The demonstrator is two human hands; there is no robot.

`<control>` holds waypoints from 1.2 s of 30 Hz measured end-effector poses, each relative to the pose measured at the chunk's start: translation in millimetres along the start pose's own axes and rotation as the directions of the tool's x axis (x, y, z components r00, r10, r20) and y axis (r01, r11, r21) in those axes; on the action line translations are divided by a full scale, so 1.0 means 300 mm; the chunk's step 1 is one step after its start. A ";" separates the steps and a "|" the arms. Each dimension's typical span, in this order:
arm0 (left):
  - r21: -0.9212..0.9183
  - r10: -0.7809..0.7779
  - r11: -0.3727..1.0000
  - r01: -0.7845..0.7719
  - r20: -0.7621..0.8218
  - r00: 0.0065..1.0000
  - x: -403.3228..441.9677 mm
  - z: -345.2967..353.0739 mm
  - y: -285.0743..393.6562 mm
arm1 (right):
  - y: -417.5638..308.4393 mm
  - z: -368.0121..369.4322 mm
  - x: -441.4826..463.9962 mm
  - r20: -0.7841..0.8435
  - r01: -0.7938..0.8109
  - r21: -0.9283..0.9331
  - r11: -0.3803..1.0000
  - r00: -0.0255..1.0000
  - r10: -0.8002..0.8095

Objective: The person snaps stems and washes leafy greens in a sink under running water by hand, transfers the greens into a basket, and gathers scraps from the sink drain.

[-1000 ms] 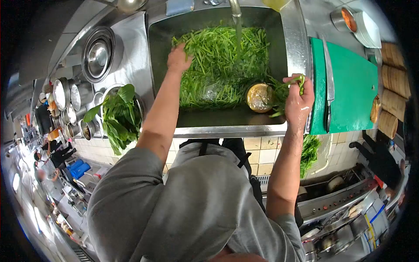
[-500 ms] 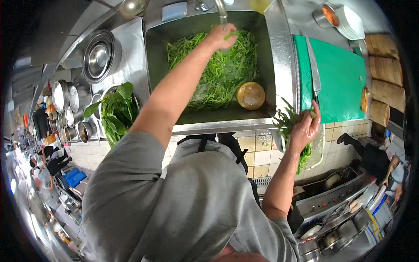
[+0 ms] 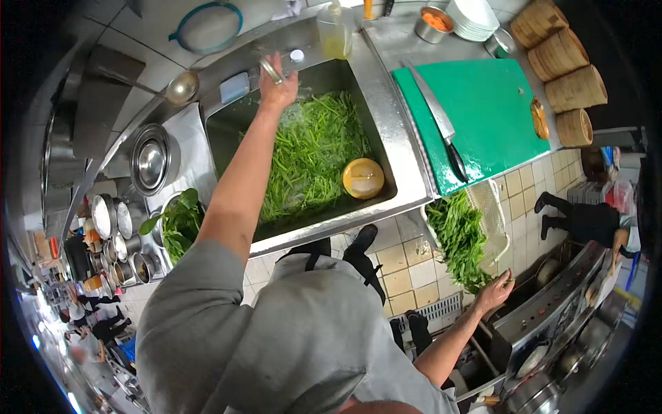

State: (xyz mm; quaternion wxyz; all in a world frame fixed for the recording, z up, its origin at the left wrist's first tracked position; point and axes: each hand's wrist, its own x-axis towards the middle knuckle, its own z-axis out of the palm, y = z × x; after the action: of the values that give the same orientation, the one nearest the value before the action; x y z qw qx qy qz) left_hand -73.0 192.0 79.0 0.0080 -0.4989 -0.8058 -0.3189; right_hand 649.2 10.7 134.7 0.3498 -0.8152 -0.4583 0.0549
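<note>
steel counter (image 3: 386, 43): stretches across in front of us.
sink (image 3: 394, 127): a deep basin set into that counter, its near edge just ahead of us.
cutting board (image 3: 483, 103): bright green, flat on the counter, right of the sink.
sink greens (image 3: 310, 148): a wet, loose heap of cut stalks and leaves covering much of the basin floor.
white basket (image 3: 493, 217): plastic, low on our right, just past the board's near edge.
basket greens (image 3: 458, 231): a long leafy pile along the basket's left side, reaching its near end.
broad leaves (image 3: 183, 224): a bunch left of the sink, near our left arm.
knife (image 3: 439, 117): on the board, blade tip away from us, black handle towards us.
left hand (image 3: 277, 90): over the sink's far end, at the tap; fingers extended, a little spread.
right hand (image 3: 495, 291): low on our right, just beside the near end of the basket greens; fingers partly curled, and we cannot tell whether they pinch a leaf.
yellow container (image 3: 363, 163): round, in the sink's near right corner, beside the sink greens.
tap spout (image 3: 271, 71): metal, crossing in front of our left fingers; we cannot tell whether they touch.
</note>
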 end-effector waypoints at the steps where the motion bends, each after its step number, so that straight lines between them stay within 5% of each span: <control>1: 0.183 -0.088 0.978 0.103 -0.087 0.992 0.009 0.043 -0.025 | 0.070 -0.011 0.009 -0.006 -0.034 -0.068 0.997 0.999 0.034; 2: 0.156 -0.245 0.963 0.220 0.166 0.955 -0.003 0.015 0.012 | 0.148 -0.027 0.009 -0.032 0.029 -0.056 0.998 0.999 -0.031; 6: 0.264 -0.183 0.946 0.188 -0.044 0.982 -0.093 0.039 0.099 | 0.244 -0.127 -0.012 -0.045 -0.045 -0.207 0.977 0.998 0.036; 8: 0.207 0.164 0.964 -0.169 0.043 0.986 -0.138 0.003 0.181 | 0.250 -0.142 -0.022 -0.046 -0.097 -0.227 0.969 0.995 0.088; 10: 0.037 0.113 0.989 -0.140 0.405 0.907 -0.145 0.084 0.186 | 0.199 -0.155 -0.047 -0.039 -0.098 -0.218 0.971 0.995 0.091; 11: 0.036 0.112 0.990 -0.139 0.408 0.906 -0.140 0.170 0.146 | 0.184 -0.149 -0.054 -0.039 -0.099 -0.202 0.974 0.995 0.094; 13: 0.011 -0.134 0.987 0.162 0.620 0.773 -0.155 0.402 0.033 | 0.219 -0.164 -0.061 -0.026 -0.031 -0.204 0.979 0.999 0.026; 14: -0.001 -0.128 0.986 0.164 0.624 0.771 -0.156 0.466 -0.001 | 0.204 -0.163 -0.065 -0.012 0.001 -0.214 0.977 1.000 -0.004; 16: 0.297 -0.069 0.945 -0.134 0.586 0.807 -0.169 0.553 -0.071 | 0.122 -0.169 -0.078 -0.009 0.055 -0.310 0.949 0.998 -0.061; 19: 0.401 -0.072 0.886 -0.232 0.614 0.786 -0.174 0.622 -0.092 | 0.087 -0.188 -0.117 0.033 -0.002 -0.364 0.931 0.999 0.015; 23: 0.334 0.028 0.890 -0.310 0.640 0.768 -0.183 0.619 -0.112 | 0.180 -0.211 -0.132 0.045 -0.094 -0.394 0.914 0.992 0.121; 24: 0.336 0.031 0.887 -0.316 0.639 0.769 -0.181 0.590 -0.097 | 0.154 -0.215 -0.133 0.044 -0.099 -0.390 0.915 0.991 0.126; 26: 0.069 -0.035 0.997 -0.018 0.686 0.727 -0.161 0.512 -0.055 | 0.099 -0.195 -0.122 0.046 -0.046 -0.419 0.907 0.996 0.072; 27: 0.074 -0.027 0.997 -0.030 0.672 0.740 -0.153 0.466 -0.039 | 0.095 -0.172 -0.113 0.041 -0.050 -0.397 0.916 0.997 0.072; 29: -0.187 -0.108 0.947 0.262 0.580 0.807 -0.208 0.363 -0.022 | 0.101 -0.158 -0.088 0.004 -0.028 -0.297 0.954 1.000 0.031; 31: -0.171 -0.116 0.951 0.256 0.570 0.813 -0.255 0.208 0.028 | 0.137 -0.123 -0.044 0.025 -0.004 -0.264 0.964 1.000 0.011; 33: 0.156 -0.020 0.982 -0.110 0.656 0.754 -0.298 0.083 0.033 | 0.132 -0.090 -0.017 0.048 0.053 -0.175 0.983 0.998 -0.046; 35: -0.150 0.047 0.988 -0.017 0.193 0.980 -0.299 0.044 -0.001 | 0.026 -0.040 0.007 -0.009 -0.013 -0.121 0.993 1.000 0.012; 36: -0.093 0.114 0.989 -0.116 -0.020 0.993 -0.240 -0.071 0.142 | 0.045 -0.014 0.029 -0.050 0.076 -0.157 0.985 0.995 -0.085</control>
State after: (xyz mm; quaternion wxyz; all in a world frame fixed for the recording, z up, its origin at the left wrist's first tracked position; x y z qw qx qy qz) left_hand -8.8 136.0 93.7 0.0088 -0.5420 -0.7596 -0.3592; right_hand 665.5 10.8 131.3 0.3001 -0.8219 -0.4838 -0.0181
